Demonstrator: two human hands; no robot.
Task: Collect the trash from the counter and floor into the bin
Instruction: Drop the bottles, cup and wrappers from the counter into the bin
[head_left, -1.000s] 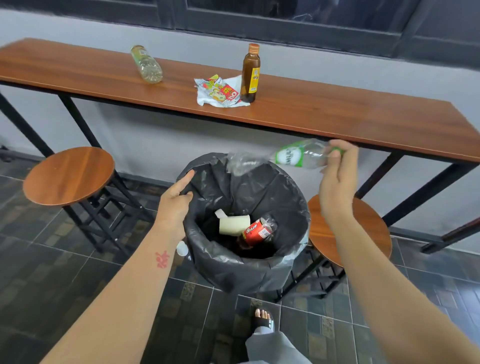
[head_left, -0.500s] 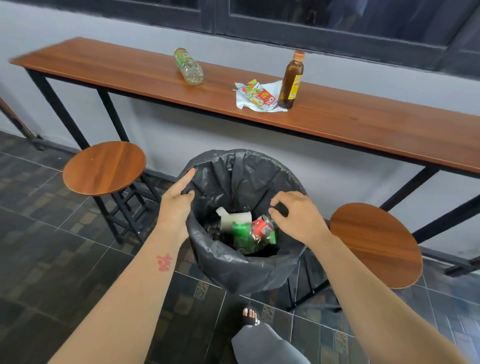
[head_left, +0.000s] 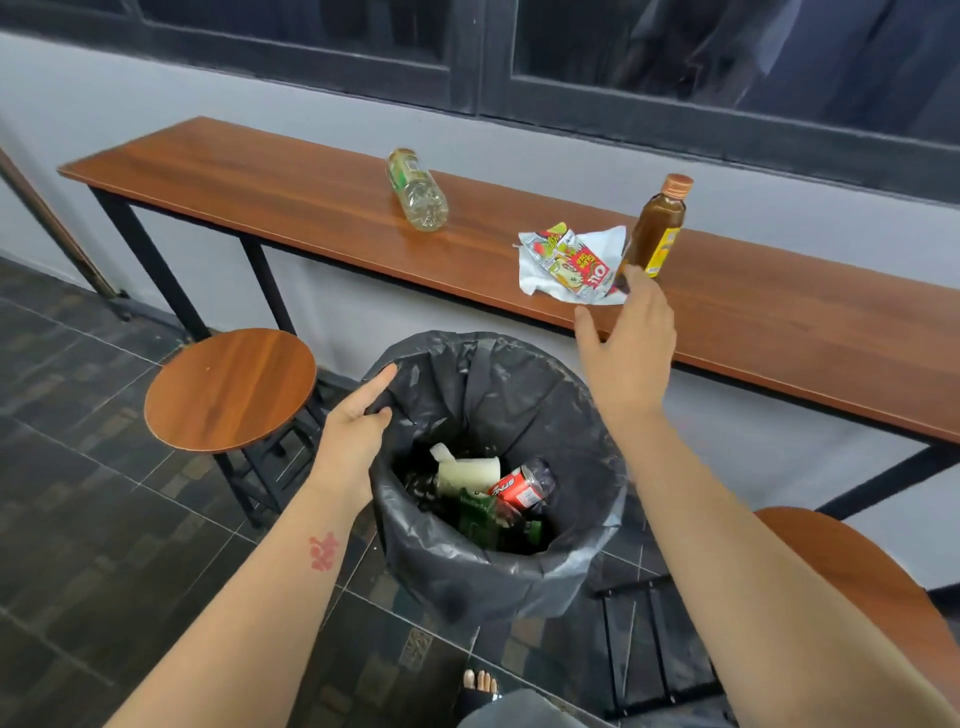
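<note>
- My right hand (head_left: 631, 345) has risen from the bin mouth since half a second ago; it now reaches, fingers spread and empty, just short of the brown bottle (head_left: 657, 228).
- My left hand (head_left: 358, 421) pinches the black liner at the bin (head_left: 597, 530) rim.
- Beside the upright bottle on the counter (head_left: 291, 202) lies the snack wrapper (head_left: 571, 262); the clear bottle (head_left: 418, 189) lies farther left.
- Advice: wrap the bottle's body low, lift straight, avoid dragging the wrapper.

Bare sleeveless forearms, red mark (head_left: 323, 552) on left forearm (head_left: 270, 587) — grey trouser leg (head_left: 511, 711), dark open-toed sandal (head_left: 480, 690).
</note>
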